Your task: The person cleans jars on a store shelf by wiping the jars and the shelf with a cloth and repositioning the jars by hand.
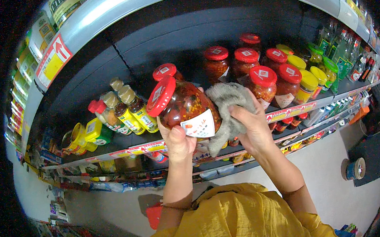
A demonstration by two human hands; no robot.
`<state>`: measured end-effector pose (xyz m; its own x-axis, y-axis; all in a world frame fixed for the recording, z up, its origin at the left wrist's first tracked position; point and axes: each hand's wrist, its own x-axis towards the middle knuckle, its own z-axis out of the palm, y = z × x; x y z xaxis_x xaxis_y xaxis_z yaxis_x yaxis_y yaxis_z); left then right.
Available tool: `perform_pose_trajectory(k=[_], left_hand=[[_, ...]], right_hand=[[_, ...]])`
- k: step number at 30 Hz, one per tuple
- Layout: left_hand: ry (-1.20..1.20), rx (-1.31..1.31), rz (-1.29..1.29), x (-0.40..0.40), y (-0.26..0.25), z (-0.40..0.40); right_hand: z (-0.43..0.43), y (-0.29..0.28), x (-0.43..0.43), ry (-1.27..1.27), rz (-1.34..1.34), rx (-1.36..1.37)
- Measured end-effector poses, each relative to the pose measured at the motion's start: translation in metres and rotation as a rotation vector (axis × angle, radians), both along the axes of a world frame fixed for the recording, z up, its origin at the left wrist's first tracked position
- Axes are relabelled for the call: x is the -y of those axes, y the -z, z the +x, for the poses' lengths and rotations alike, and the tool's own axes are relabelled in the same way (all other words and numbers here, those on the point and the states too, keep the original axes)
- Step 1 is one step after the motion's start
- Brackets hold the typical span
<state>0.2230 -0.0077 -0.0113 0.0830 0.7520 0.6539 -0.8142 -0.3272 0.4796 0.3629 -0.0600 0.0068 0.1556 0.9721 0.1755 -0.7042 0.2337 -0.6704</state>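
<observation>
My left hand point(180, 141) holds a large glass jar point(189, 102) of red chili preserve, tilted with its red lid point(161, 96) towards the upper left. A white label with writing faces me. My right hand point(255, 125) grips a grey cloth point(229, 108), which lies against the right side and base of the jar. Behind the held jar stands another red-lidded jar point(164, 72), partly hidden. More red-lidded jars point(263, 80) stand on the shelf right of and behind the cloth.
The dark shelf has a price-tag edge point(291, 111). Sauce bottles point(135, 111) and yellow tubs point(96, 130) stand left; yellow-lidded jars point(306, 81) and glass bottles point(343, 54) right. An upper shelf edge point(109, 14) arches overhead. A red object point(154, 215) and a round container point(356, 169) are lower down.
</observation>
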Motion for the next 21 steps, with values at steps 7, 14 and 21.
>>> perform_pose_trajectory(k=[7, 14, 21], left_hand=[[-0.108, -0.086, -0.158, 0.012, 0.005, -0.001], [0.015, -0.127, -0.274, 0.012, 0.023, 0.014], [0.103, -0.155, -0.336, 0.023, -0.007, 0.018]], right_hand=[[0.009, -0.017, 0.014, 0.448, 0.315, 0.354], [-0.002, -0.004, 0.021, 0.944, 0.945, 1.368], [0.009, 0.028, 0.037, 0.772, 0.991, 1.527]])
